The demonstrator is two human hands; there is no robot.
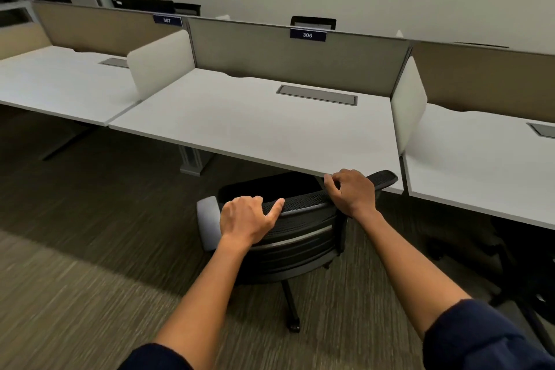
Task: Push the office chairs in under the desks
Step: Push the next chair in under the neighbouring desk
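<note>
The left hand (244,218) lies on the top edge of the chair (295,237), fingers curled over the backrest, thumb flat along the mesh. The seat is hidden under the desk (258,126); only the backrest, one grey armrest (207,224) and part of the base show. The right hand (351,191) grips the same top edge near the desk's front edge, fingers wrapped over it. Both sleeves are cut off below.
</note>
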